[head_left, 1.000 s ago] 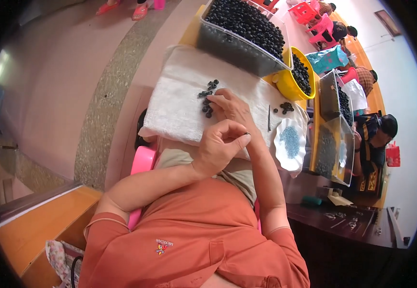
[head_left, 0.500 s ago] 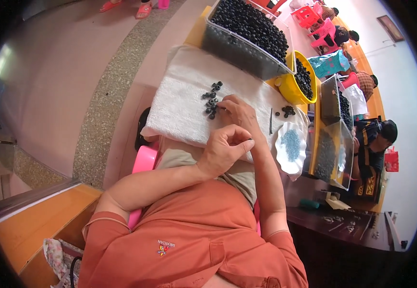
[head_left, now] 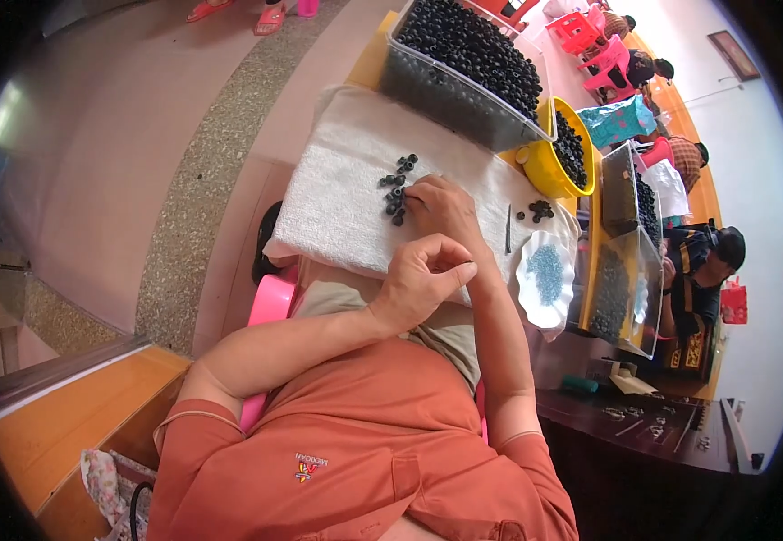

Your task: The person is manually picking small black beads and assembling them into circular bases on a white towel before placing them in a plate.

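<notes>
My left hand (head_left: 420, 281) is closed in a pinch above my lap, thumb against forefinger. A tiny dark bit shows at the fingertips, too small to name. Beyond it, my right hand (head_left: 450, 215) reaches over the white towel (head_left: 333, 198), its curled fingertips against a small cluster of black, hollow, bead-like pieces (head_left: 398, 193). Whatever lies between those fingertips is hidden. To the right on the towel are a thin dark stick-like tool (head_left: 508, 228) and a few more black pieces (head_left: 541, 210). A white scalloped dish (head_left: 564, 302) with small blue-grey bits sits nearby.
A clear bin (head_left: 445, 90) full of black pieces stands at the back, beside a yellow bucket (head_left: 535, 176) of the same. More clear bins (head_left: 621, 288) are at the right, near a seated person (head_left: 702, 266). A wooden cabinet (head_left: 94, 406) stands at the left.
My right hand's fingers have shifted slightly at the cluster of black pieces. My left hand keeps its pinch in nearly the same place.
</notes>
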Motion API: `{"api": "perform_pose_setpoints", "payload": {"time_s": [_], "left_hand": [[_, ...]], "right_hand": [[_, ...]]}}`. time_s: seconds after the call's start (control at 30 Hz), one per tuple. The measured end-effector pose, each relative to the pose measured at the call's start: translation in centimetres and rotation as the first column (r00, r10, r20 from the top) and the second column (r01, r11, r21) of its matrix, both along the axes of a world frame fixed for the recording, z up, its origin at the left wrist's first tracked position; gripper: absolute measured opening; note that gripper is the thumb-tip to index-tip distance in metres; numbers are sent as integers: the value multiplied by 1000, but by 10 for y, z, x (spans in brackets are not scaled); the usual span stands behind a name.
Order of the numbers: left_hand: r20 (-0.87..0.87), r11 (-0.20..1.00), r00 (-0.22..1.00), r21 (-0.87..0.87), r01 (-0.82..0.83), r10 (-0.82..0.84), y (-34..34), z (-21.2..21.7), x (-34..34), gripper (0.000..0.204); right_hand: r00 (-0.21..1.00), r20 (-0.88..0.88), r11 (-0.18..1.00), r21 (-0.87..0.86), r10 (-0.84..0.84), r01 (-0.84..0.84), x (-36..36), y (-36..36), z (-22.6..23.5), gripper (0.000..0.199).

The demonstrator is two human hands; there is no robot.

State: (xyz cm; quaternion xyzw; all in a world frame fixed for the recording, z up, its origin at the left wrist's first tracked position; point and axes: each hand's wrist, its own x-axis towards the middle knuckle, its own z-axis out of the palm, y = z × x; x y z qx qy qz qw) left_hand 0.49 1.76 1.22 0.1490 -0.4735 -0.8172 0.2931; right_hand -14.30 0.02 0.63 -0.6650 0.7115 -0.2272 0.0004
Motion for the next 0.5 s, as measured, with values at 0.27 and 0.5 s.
{"api": "perform_pose_setpoints", "payload": {"time_s": [0.27,0.5], "left_hand": [[-3,999,1000,31,-14,14,-2,-5,-2,11],[1,999,1000,38,-12,12,-1,-4,-2,10]], "right_hand": [[997,-66,997,-68,37,-41,-3,3,-1,14],[991,126,977,-211,44,-16,-20,21,-6,21]]}}
